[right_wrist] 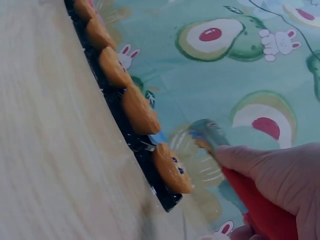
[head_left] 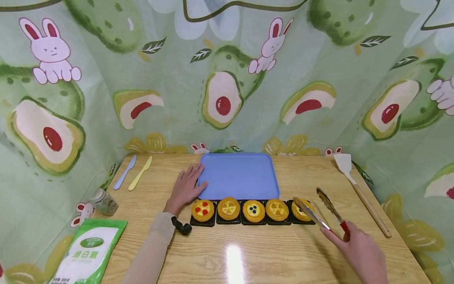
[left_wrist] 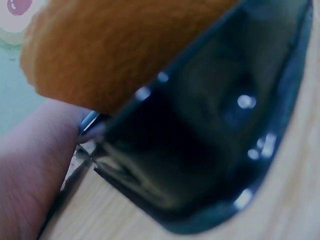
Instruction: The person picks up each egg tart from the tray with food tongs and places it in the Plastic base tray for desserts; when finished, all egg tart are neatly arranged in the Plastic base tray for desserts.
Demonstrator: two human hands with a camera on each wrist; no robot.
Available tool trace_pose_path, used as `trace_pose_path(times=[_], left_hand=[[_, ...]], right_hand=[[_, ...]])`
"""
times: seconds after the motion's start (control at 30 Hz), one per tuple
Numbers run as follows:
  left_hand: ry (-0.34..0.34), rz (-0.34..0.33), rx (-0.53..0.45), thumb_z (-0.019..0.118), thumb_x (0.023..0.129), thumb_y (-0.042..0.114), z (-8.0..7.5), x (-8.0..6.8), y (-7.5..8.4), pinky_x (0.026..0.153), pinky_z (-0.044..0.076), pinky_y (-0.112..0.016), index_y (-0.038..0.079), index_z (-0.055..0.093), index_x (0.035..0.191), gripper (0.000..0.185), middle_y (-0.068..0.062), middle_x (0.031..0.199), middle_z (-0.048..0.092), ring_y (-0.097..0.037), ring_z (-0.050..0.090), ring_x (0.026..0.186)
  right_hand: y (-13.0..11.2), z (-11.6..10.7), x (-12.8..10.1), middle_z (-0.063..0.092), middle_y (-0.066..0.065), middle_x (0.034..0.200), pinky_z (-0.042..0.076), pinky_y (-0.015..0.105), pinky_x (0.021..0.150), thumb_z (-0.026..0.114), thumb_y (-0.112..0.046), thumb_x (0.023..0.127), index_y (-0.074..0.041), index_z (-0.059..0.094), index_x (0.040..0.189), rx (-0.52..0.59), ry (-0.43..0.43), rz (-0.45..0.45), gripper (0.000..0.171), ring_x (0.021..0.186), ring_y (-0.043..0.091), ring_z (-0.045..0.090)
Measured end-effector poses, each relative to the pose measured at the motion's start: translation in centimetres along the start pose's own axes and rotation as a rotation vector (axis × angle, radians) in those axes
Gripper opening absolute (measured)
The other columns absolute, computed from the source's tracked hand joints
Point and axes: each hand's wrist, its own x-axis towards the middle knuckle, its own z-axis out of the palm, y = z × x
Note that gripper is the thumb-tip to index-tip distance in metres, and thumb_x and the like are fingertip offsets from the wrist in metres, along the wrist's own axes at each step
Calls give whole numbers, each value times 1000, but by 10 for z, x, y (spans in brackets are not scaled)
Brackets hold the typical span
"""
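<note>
My left hand (head_left: 186, 185) lies flat with fingers spread at the left edge of the blue tray (head_left: 239, 177), thumb over its rim. In my right hand (head_left: 361, 250) are metal tongs (head_left: 330, 206) with red handles, their arms spread apart. One tong tip overlaps the rightmost egg tart (head_left: 308, 206), topped with dark berries; the other stands out to its right. Several tarts sit in a row in black plastic holders before the tray, the leftmost tart (head_left: 203, 210) topped with red pieces. A tart (left_wrist: 115, 50) and its black holder (left_wrist: 190, 145) fill the left wrist view.
A blue knife (head_left: 125, 172) and a yellow knife (head_left: 140, 173) lie at the back left. Nearer are a shaker jar (head_left: 104, 202) and a green-and-white sugar bag (head_left: 88, 252). A spatula (head_left: 363, 195) with a wooden handle lies along the right edge. Printed curtains (head_left: 170, 118) enclose the table.
</note>
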Motion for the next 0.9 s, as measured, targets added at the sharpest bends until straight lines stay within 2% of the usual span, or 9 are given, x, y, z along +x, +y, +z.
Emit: trace_pose_path(times=[0.13, 0.27, 0.5, 0.6, 0.7, 0.8, 0.9], left_hand=[[-9, 1, 6, 44, 105, 58, 1, -1, -1, 127, 9, -61, 20, 25, 168, 76, -3, 174, 19, -34, 15, 161], [-20, -3, 10, 43, 105, 60, 2, -2, -1, 127, 9, -60, 21, 24, 168, 76, -1, 175, 17, -33, 14, 161], [-11, -5, 21, 43, 105, 61, 3, -2, -1, 128, 9, -59, 21, 23, 168, 77, 0, 175, 17, -32, 15, 161], [-14, -9, 17, 43, 105, 60, 4, -2, 0, 128, 8, -59, 21, 24, 168, 77, 0, 175, 17, -32, 14, 161], [-22, -9, 12, 44, 105, 60, 4, -1, 2, 128, 8, -59, 21, 24, 168, 76, -1, 175, 17, -32, 13, 161], [-25, -3, 6, 43, 105, 60, 5, -1, 4, 128, 8, -59, 21, 24, 168, 76, -1, 175, 17, -32, 13, 161], [-19, 3, 9, 43, 105, 59, 6, -1, 5, 127, 8, -60, 20, 25, 168, 76, -2, 175, 18, -33, 14, 161]], right_hand=[[-1, -3, 11, 48, 4, 65, 32, 34, 50, 60, -73, 94, -3, 54, 91, 20, 40, 33, 70, 57, 22, 45], [-2, 0, 26, 50, 5, 67, 32, 34, 51, 57, -74, 94, -1, 55, 95, 73, 40, 65, 73, 58, 23, 45], [7, 18, 61, 46, 7, 68, 33, 35, 51, 64, -62, 97, -1, 53, 89, 134, 157, -19, 63, 60, 24, 45], [13, 27, 76, 42, 8, 69, 30, 35, 53, 68, -58, 96, -3, 49, 81, 120, 224, -53, 61, 61, 25, 43], [19, 36, 86, 44, 12, 72, 32, 37, 54, 72, -55, 95, -2, 49, 78, 89, 279, -64, 60, 63, 27, 43], [25, 43, 93, 50, 21, 79, 41, 46, 56, 74, -54, 93, 5, 55, 83, 74, 308, -54, 63, 67, 34, 49], [28, 47, 100, 53, 28, 88, 46, 55, 63, 74, -54, 93, 11, 57, 89, 68, 301, -31, 67, 75, 41, 53]])
